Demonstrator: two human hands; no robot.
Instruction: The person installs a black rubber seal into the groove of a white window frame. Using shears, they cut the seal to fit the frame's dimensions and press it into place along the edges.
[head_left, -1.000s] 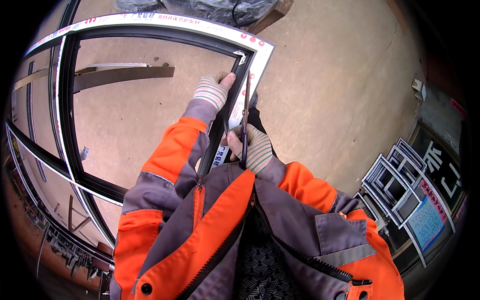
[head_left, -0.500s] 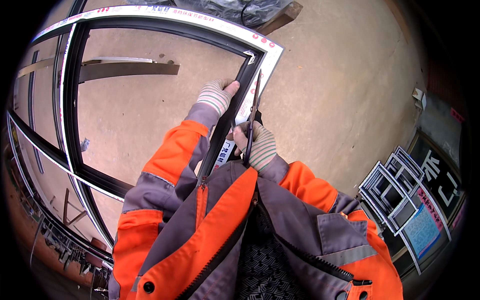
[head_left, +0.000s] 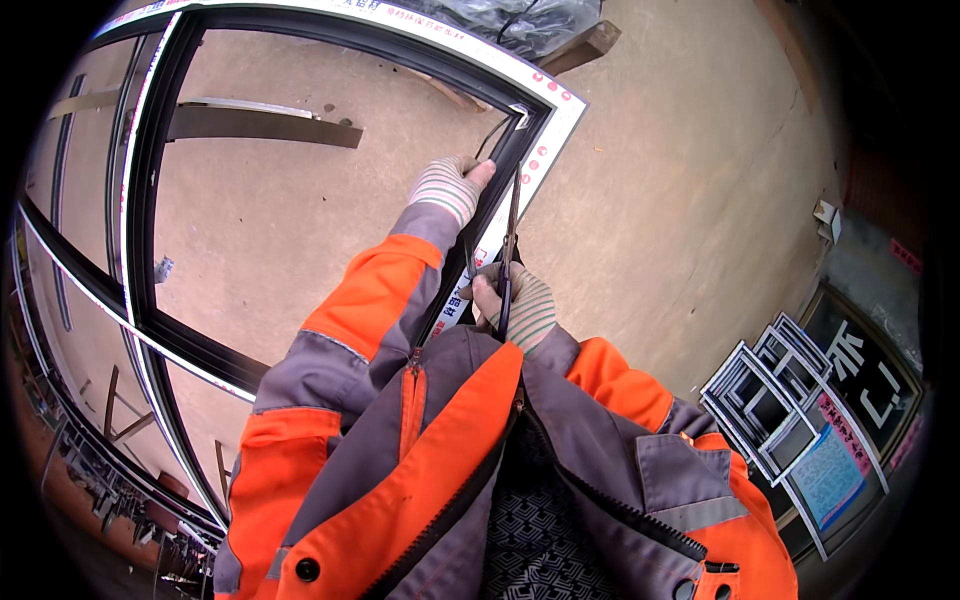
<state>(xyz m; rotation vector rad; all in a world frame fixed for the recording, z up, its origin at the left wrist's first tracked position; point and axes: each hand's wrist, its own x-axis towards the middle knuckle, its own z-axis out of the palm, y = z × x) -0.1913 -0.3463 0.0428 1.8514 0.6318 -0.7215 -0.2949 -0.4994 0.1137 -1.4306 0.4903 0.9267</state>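
Head view: one large black window frame (head_left: 385,43), set across the upper left, its near end running under the jacket (head_left: 440,440); what supports it is not shown. White printed film (head_left: 556,125) on its outer face. Left hand (head_left: 447,190), striped glove, fingers curled and thumb laid on the inner edge of the right-hand bar; whether it pinches anything, cannot tell. One thin dark strip (head_left: 487,143), bowed from near the corner down toward that thumb. Right hand (head_left: 527,305), striped glove, closed around the handles of one pair of scissors (head_left: 509,240), a blade pointing up along the same bar. Hands apart, left farther up the bar. Step in hand, by judgement: handwork at the bar's inner edge, scissors kept ready; the next move calls for a steady left thumb and a blade held off both film and glove. Edges and room: frame corner jutting toward the floor (head_left: 690,200), which gives the right arm space outward; plastic-wrapped bundle (head_left: 520,22) and wooden block (head_left: 585,47) beyond the top bar; small frames (head_left: 765,400) well apart at right; jacket close against the bar's near end, least room there.
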